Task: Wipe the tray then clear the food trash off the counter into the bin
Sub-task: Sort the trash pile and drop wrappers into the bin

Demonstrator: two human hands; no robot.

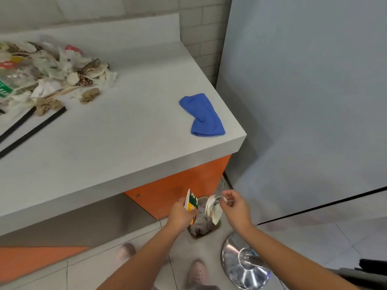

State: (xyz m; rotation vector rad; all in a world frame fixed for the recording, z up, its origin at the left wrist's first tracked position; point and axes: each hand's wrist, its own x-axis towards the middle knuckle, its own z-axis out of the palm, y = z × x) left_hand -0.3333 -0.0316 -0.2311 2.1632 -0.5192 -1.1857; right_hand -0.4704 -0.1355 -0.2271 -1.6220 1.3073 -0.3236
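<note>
Desk [125,130] took up most of the frame. The food-trash pile [52,74] was heaped at its far left end, well apart from both our hands. Two black sticks [35,130] lay just in front of the pile. No tray in view, so we couldn't tell whether the wipe was done. Blue cloth [202,116] sat loose on the desk's near corner.

Bin [199,229] stood on the floor below that corner, mouth open, with its steel lid [245,266] lying beside it on the tiles.

Our left hand [181,214] gripped a green-and-yellow packet [192,201]. Our right hand [234,208] pinched a crumpled white wrapper [213,208] between thumb and fingers. Both pieces hung right over the bin mouth, close together.

Our read: this was the drop step of one load, with most of the clearing left to do.

To do it well:
- keep both hands centred over the opening
- lower before letting go, so light paper doesn't drift onto the floor
- release one side, then the other
- check nothing sticks to the fingers

Later loads probably wanted bigger scoops, since the pile was far from the bin.
</note>
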